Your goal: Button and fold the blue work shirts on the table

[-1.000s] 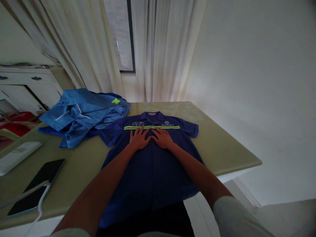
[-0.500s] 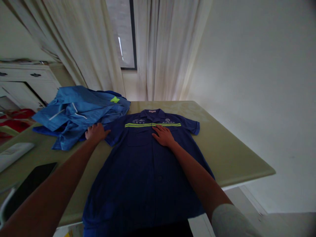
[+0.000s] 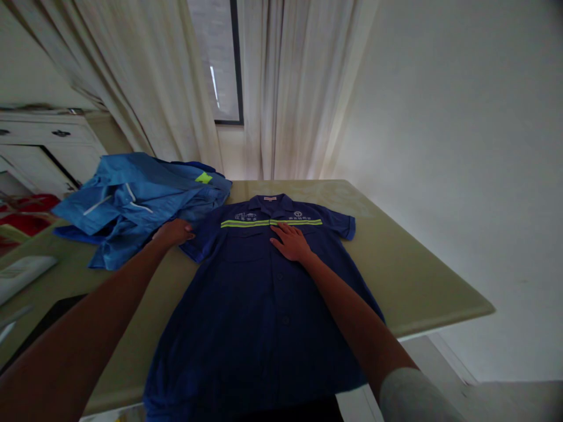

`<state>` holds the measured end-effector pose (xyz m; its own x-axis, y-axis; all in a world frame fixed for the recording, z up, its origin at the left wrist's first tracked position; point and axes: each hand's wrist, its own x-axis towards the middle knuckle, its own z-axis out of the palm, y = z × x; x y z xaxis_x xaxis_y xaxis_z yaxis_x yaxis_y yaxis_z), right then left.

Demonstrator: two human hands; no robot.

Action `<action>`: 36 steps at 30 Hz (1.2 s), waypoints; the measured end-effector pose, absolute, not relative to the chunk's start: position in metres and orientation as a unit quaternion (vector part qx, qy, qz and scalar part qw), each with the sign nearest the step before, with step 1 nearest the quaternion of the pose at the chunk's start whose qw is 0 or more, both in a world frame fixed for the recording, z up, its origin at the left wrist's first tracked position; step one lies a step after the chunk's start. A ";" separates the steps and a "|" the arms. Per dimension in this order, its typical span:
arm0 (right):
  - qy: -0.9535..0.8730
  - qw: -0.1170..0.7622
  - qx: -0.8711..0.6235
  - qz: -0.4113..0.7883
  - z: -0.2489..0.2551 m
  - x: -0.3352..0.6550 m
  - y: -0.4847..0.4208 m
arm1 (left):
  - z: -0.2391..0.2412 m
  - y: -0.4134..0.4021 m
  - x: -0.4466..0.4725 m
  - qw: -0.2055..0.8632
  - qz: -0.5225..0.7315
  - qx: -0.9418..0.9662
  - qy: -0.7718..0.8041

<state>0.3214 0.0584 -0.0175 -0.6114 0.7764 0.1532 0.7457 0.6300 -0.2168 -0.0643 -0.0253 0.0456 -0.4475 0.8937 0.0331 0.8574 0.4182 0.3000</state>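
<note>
A dark blue short-sleeved work shirt (image 3: 246, 293) lies face up, collar at the far end, with a yellow-green reflective stripe across its chest. My left hand (image 3: 175, 232) is closed on the edge of the shirt's left-side sleeve; its fingertips are partly hidden. Flat on the chest, just below the stripe near the button line, rests my right hand (image 3: 291, 242) with its fingers stretched out. Beside my left hand is a heap of lighter blue clothes (image 3: 132, 193) with white trim and a yellow-green patch.
The shirt lies on a greenish table (image 3: 409, 281), its hem reaching over the near edge. At the left are a white object (image 3: 26, 275) and a dark flat object (image 3: 53, 316), partly behind my forearm. Curtains (image 3: 303, 88) and a white wall (image 3: 461, 146) stand beyond.
My left hand has turned and its fingers have curled in at the sleeve, whose edge has shifted slightly left. My right hand stays in place on the chest.
</note>
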 end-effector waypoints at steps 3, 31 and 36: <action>-0.894 0.121 -0.427 0.063 -0.017 0.321 0.057 | 0.054 -0.023 -0.061 0.071 0.088 0.528 0.841; -0.885 0.159 -0.436 0.037 -0.001 0.295 0.063 | 0.001 -0.024 0.123 0.058 0.048 0.668 0.740; -0.864 0.144 -0.482 0.020 -0.004 0.287 0.039 | -0.006 -0.013 0.160 0.027 0.161 0.655 0.737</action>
<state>0.2874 0.0394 -0.0042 -0.4945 0.8383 0.2296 0.8269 0.5351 -0.1730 0.1600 -0.0132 -0.0058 -0.1395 0.9753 0.1715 0.9582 0.0892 0.2720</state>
